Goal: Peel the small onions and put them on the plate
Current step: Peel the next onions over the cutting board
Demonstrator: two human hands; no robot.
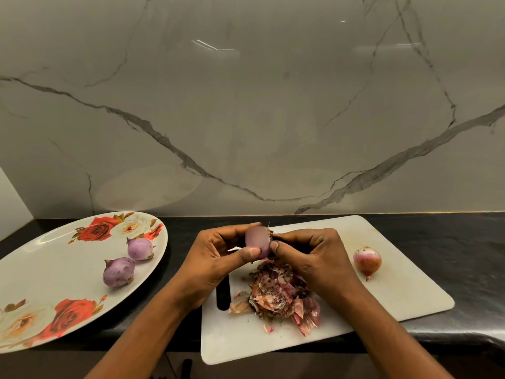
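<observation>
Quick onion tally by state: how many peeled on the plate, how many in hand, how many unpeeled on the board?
Peeled onions on the plate: 2
Held onion, mid-peel between left hand and right hand: 1
Unpeeled onion on the board: 1
Total: 4 onions

A home kitchen: a veined grey marble backsplash (246, 105) behind a black stone table (464, 255), white plastic cutting board (396, 291), rose-patterned plate (54, 269).
</observation>
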